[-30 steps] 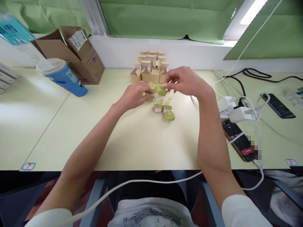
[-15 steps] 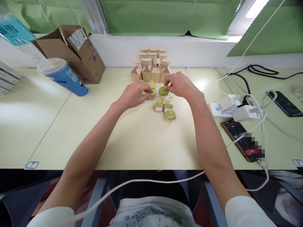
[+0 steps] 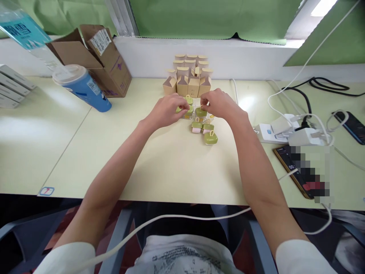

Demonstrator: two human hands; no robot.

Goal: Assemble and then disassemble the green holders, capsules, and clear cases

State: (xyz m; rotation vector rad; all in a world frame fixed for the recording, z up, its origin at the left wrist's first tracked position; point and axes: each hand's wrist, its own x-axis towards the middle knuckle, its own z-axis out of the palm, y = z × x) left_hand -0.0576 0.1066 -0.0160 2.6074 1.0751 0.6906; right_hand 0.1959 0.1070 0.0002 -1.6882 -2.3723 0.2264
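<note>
Near the middle of the table, several small olive-green cases with cream loops stand in a loose group. My right hand (image 3: 219, 103) is closed at the top of one green case (image 3: 201, 112), pinching it by its loop. My left hand (image 3: 170, 109) has its fingers bent together over the left-hand green cases (image 3: 188, 111); what its fingertips hold, if anything, is hidden. Closer to me are a green-and-pink case (image 3: 196, 128), another just like it, and a green case with an upright loop (image 3: 211, 138). Clear plastic shows under some of the cases.
Several open kraft boxes (image 3: 182, 86) stand in rows against the wall. To the left are a cardboard carton (image 3: 114, 76), a tilted blue cup (image 3: 88, 91) and a plastic bottle (image 3: 27, 32). A power strip (image 3: 268, 133), cables and a phone (image 3: 288, 163) lie right.
The whole view has shifted a little, so things appear farther right. Both hands stay over the green cases in nearly the same poses.
</note>
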